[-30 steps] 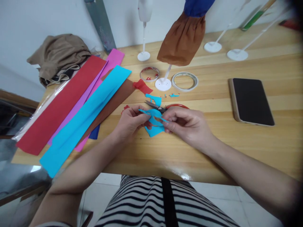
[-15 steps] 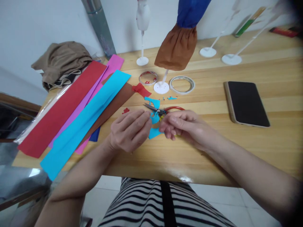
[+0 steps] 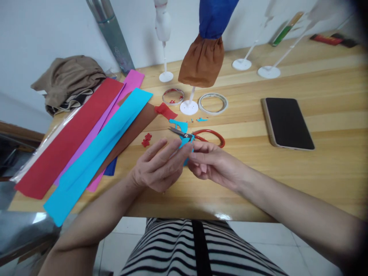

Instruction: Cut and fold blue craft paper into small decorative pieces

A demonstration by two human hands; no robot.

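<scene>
Crumpled taupe cloth bundle (image 3: pixel 69 78) at far-left corner of pale wood-grain desk (image 3: pixel 247 115). Tall grey-green cylindrical bottle (image 3: pixel 115 44), metallic top, far edge, left part. Slim green-and-amber tube (image 3: pixel 287 30), far edge, right part. Flat red-and-black object (image 3: pixel 326 39) right of it, far edge, too blurred to name. Black-screened rectangular device (image 3: pixel 289 123) in pale case, right half, between near and far edges.
</scene>
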